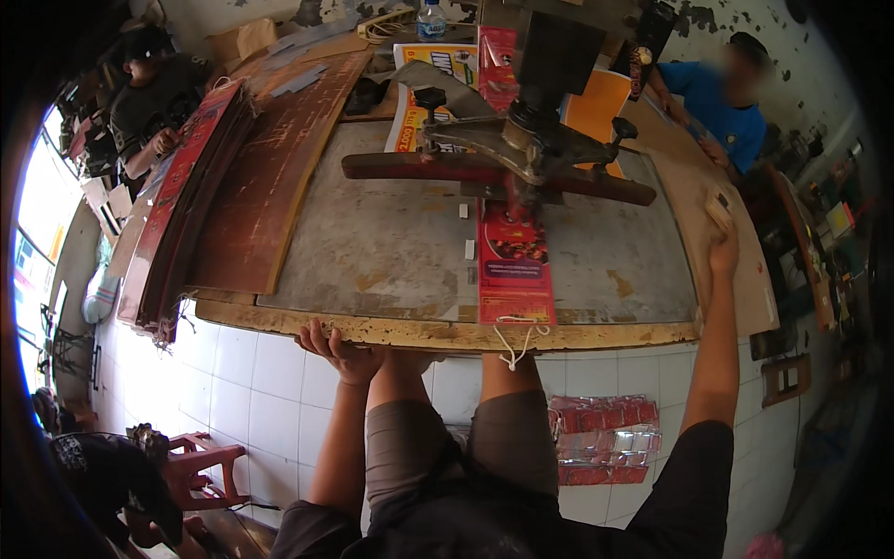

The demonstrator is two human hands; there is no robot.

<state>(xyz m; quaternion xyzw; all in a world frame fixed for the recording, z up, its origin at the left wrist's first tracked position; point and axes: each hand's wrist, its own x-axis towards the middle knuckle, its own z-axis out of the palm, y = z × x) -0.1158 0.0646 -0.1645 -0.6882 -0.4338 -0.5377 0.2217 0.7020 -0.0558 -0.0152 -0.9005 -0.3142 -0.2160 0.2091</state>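
Q. What do the hands hold, and where?
A. Tan block: at the right of the bench, over the brown sheet; whether they touch cannot be told. Right hand: closed about this block. Left hand: fingers partly curled at the wooden front edge; whether it grips or merely rests there cannot be told.

Q. How is such handling best done?
A. In judgement, with the left hand as a steady brace and the block held level; should it bear on the sheet, even pressure and a straight wrist would serve best.

Q. Which edges limit movement?
A. Grey worktop: its right border adjoins the brown sheet. Red printed strip: lies on the worktop, near end at the front edge; its white cord hangs there, a possible snag. Dark red crossbar: spans the strip, so reaching beneath seems unwise. The right flank probably offers the easier path, bounded beyond by a co-worker in blue. Bundle of reddish sheets: stands at the left, limiting outward swing.
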